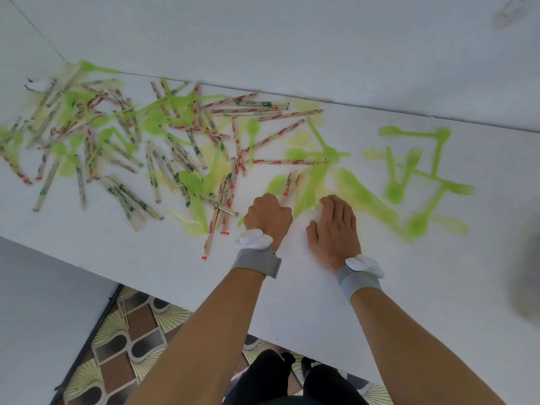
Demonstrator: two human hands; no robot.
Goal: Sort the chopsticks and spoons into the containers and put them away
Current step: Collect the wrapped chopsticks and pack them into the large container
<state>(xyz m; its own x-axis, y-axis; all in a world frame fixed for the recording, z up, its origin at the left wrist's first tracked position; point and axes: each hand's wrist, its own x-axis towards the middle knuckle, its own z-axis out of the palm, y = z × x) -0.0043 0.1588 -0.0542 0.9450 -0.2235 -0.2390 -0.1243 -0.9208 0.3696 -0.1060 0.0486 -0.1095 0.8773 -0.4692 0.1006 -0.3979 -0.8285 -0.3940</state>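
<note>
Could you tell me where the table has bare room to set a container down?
Bare strips: along the near edge of the table left of the left hand, and right of the right hand. Chopsticks and green spoons crowd the far side.

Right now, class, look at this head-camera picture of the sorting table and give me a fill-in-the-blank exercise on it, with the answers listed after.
1. The plastic spoons scattered over the white table are ____ in colour.
2. The left hand, curled in a fist, holds a wrapped pair of ____.
3. The right hand lies ____ on the table with straight fingers touching a spoon.
4. Each wrist wears a grey ____ bearing a white device.

Missing words: green; chopsticks; flat; band
</note>
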